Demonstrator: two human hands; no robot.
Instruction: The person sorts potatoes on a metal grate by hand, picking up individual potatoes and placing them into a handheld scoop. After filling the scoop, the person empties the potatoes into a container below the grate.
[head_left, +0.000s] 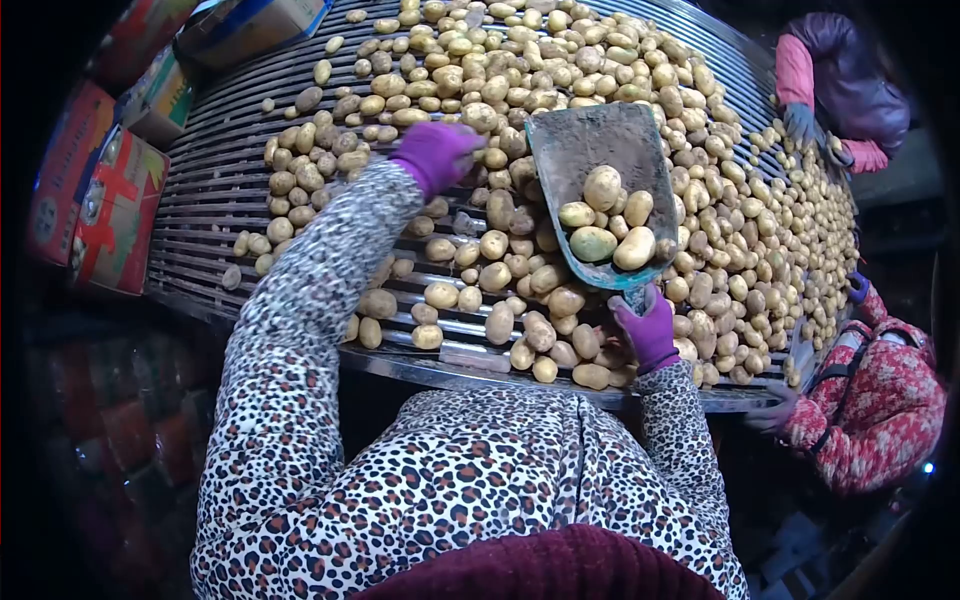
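My right hand (pixel 648 330), purple-gloved, is closed tight round the short handle of the dull grey metal scoop (pixel 590 135). The scoop is held over the slatted metal sorting table (pixel 210 190) with about 6 yellow-brown potatoes (pixel 593 243) gathered at its handle end. With only 1 hand on it, I judge a twist of my wrist could spill them over the low side and knock others off the table's near edge. Farther out, my left hand (pixel 435 152) lies curled, fingers down, on the loose potato pile (pixel 520 60) (whether it grips one I cannot tell), and a hasty sweep there could start a slide.
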